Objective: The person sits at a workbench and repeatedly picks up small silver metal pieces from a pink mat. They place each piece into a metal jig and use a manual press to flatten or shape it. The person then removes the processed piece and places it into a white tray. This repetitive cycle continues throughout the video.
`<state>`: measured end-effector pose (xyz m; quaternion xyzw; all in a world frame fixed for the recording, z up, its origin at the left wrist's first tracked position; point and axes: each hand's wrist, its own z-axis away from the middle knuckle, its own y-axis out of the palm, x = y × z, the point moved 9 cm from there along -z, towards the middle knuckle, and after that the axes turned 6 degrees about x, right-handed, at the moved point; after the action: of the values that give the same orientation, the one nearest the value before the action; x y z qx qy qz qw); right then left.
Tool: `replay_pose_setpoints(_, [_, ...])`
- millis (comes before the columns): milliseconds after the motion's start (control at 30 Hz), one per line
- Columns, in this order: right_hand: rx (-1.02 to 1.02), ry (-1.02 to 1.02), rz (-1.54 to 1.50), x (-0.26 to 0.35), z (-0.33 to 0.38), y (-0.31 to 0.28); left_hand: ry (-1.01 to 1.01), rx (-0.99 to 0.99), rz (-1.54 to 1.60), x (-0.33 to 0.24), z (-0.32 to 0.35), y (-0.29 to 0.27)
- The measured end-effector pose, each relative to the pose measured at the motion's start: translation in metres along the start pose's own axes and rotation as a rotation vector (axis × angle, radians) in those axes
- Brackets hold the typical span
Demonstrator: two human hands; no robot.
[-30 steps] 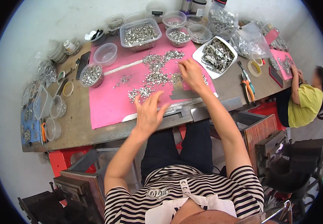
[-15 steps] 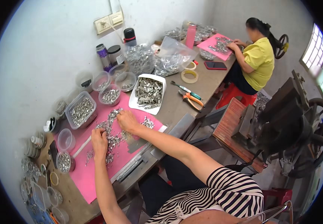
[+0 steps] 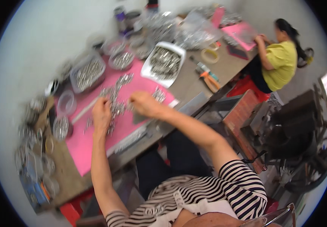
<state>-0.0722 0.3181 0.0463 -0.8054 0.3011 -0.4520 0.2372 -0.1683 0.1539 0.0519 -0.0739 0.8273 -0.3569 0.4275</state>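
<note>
Small silvery metal pieces (image 3: pixel 118 109), too blurred to name by kind, lie scattered over a pink sheet (image 3: pixel 84 145) on the bench. My left hand (image 3: pixel 101 110) is at the left side of this scatter, its fingers drawn together in a pinch. Across from it, my right hand (image 3: pixel 145 103) hovers low over the pieces with curled fingers pressed together. Whatever either hand pinches is too small and smeared to make out. Beyond the hands, a white scoop-shaped tray (image 3: pixel 182 56) holds a heap of metal parts.
Clear tubs (image 3: pixel 69 81) with and without metal pieces line the wall side. Pliers with orange handles (image 3: pixel 210 81) and tape rolls (image 3: pixel 209 56) lie to the right. Plastic bags (image 3: pixel 197 32) fill the back. A co-worker (image 3: pixel 282 56) sits far right; a dark machine (image 3: pixel 288 132) stands nearer.
The whole view has swung, shifting the bench's far end right and up. My right hand has drawn back from the far strip of pieces toward me; my left stays at the scatter.
</note>
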Motion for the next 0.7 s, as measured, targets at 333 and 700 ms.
replay_pose_setpoints(333, [0.134,0.163,-0.280,0.053,0.076,-0.006,-0.044,0.193,-0.168,-0.031,0.100,0.011])
replay_pose_setpoints(700, [0.076,-0.034,0.026,0.077,0.076,0.003,-0.114,0.046,-0.166,-0.025,0.109,-0.006])
